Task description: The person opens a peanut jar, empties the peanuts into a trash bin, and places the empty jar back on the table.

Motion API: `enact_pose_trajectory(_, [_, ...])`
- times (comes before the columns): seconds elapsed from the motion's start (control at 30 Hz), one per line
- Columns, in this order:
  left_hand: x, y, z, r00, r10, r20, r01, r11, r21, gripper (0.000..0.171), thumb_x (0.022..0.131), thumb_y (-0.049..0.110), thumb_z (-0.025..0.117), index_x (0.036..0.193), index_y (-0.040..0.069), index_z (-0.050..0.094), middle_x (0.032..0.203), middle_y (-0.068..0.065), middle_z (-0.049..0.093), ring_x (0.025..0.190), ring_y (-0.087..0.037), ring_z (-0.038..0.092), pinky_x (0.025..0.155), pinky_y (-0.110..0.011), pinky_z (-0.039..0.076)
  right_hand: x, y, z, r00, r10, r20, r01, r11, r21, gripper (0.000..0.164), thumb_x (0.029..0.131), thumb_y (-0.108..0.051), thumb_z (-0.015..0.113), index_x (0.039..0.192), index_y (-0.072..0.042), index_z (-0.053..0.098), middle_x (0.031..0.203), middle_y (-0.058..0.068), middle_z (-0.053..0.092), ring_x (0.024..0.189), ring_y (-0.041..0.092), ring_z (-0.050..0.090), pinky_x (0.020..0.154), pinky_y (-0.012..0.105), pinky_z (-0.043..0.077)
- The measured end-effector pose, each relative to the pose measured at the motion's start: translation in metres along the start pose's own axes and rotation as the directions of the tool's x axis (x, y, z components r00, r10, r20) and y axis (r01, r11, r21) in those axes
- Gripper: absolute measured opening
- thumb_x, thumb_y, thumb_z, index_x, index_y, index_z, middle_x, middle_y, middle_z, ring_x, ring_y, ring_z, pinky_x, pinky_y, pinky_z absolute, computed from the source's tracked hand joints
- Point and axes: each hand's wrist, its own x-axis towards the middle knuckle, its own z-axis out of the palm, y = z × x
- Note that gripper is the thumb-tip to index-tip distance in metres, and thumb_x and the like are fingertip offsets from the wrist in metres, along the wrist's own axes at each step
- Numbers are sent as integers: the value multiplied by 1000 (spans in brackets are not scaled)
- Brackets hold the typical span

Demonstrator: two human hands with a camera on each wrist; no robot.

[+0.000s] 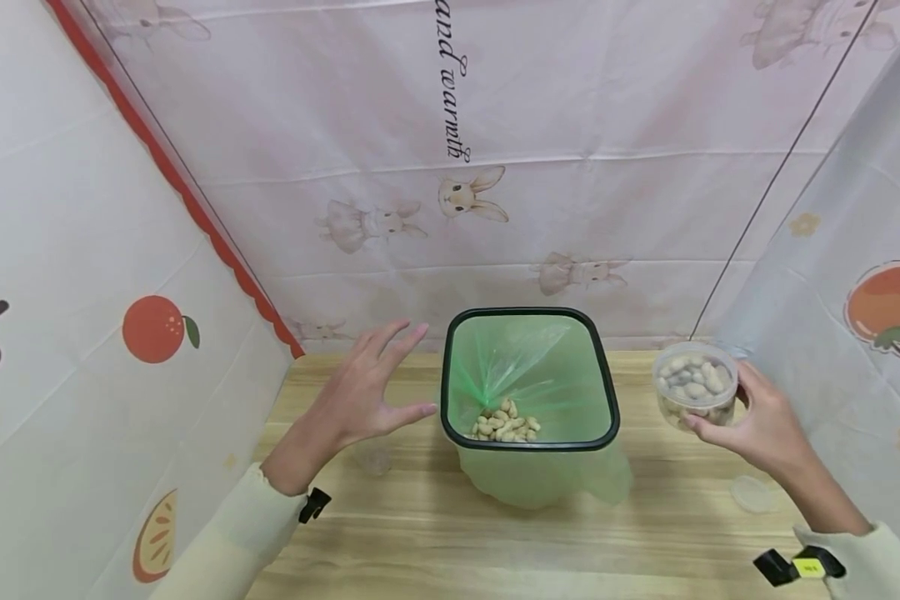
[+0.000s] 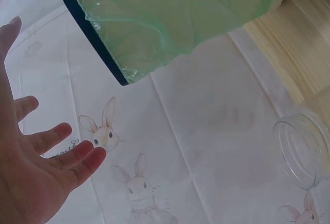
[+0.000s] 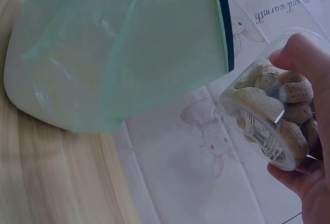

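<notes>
My right hand (image 1: pixel 765 421) grips a clear round plastic jar (image 3: pixel 268 113) of unshelled peanuts, with a label on its base, to the right of the bin. The bin (image 1: pixel 606 379) has a black square rim and a green plastic liner (image 1: pixel 555 358), whose loose edge hangs outside. Several peanuts (image 1: pixel 504 423) lie inside at the bottom. Left of the bin, my left hand (image 1: pixel 367 379) is raised with fingers spread and holds nothing. In the left wrist view those fingers are apart from the liner and rim.
A clear round lid (image 1: pixel 752 494) lies on the wooden table (image 1: pixel 570 550) at the right. A clear round container (image 2: pixel 304 149) stands on the table at the left. Printed cloth walls (image 1: pixel 390 133) enclose the back and both sides.
</notes>
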Motion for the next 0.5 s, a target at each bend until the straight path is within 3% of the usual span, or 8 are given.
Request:
enact_pose_trajectory(0.1, [0,1,0,1000,-1,0,1,1000,-5,105,79,68,78,164,27,32,162,-12,43,138,-39,51,97,-61,56,4,-7,-2,1000,-11,-11,11,1000,14,96,54,10,92,142,2,56,120,-30,50,105,-16,50,89,-6,36])
enact_pose_trajectory(0.33, [1,3,-1,1000,8,-7,-8,1000,-10,104,79,69,78,163,27,33,160,-13,45,137,-39,52,99,-61,54,11,-22,-7,1000,14,17,-14,1000,-14,97,57,5,93,146,-1,55,122,-15,50,107,-16,47,89,-7,32])
enact_pose_trajectory(0.5, [4,6,-3,999,26,-23,-26,999,-21,105,78,68,79,164,29,32,159,-13,46,139,-39,51,106,-62,49,19,-29,-10,1000,-12,2,13,1000,-25,97,56,5,93,145,-4,56,123,-27,48,106,-13,47,89,-7,33])
